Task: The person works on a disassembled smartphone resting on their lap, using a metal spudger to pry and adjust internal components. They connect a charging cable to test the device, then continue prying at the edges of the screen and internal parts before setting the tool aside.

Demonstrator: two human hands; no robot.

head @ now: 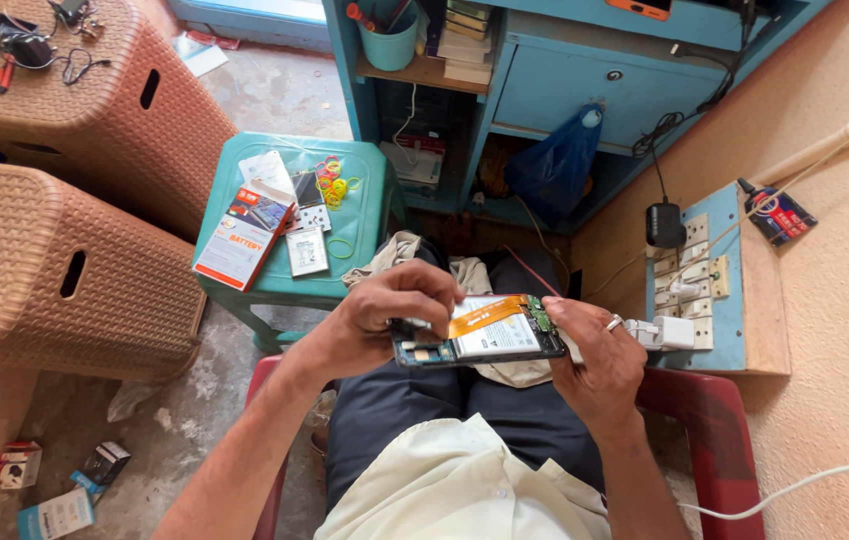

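phone [480, 335], flat and rectangular with its back cover off, sits over the lap between both hands, showing a white battery, a glossy orange ribbon strip across it and a green board at the right end. left hand [390, 315] curls over the left end, fingers [435, 290] bent down and pinched on the inner parts near the battery edge. right hand [595, 365], a metal ring on one finger, grips the right end, thumb on top by the green board, fingers closed underneath. crumpled beige cloth [415, 255] lies on the knees beyond the phone. a small teal plastic stool [365, 215] stands ahead, carrying flat battery boxes [245, 235], loose batteries and thin coloured rubber bands [333, 185]. two brown woven-pattern plastic stools [55, 260] stand at left on the rough concrete floor.
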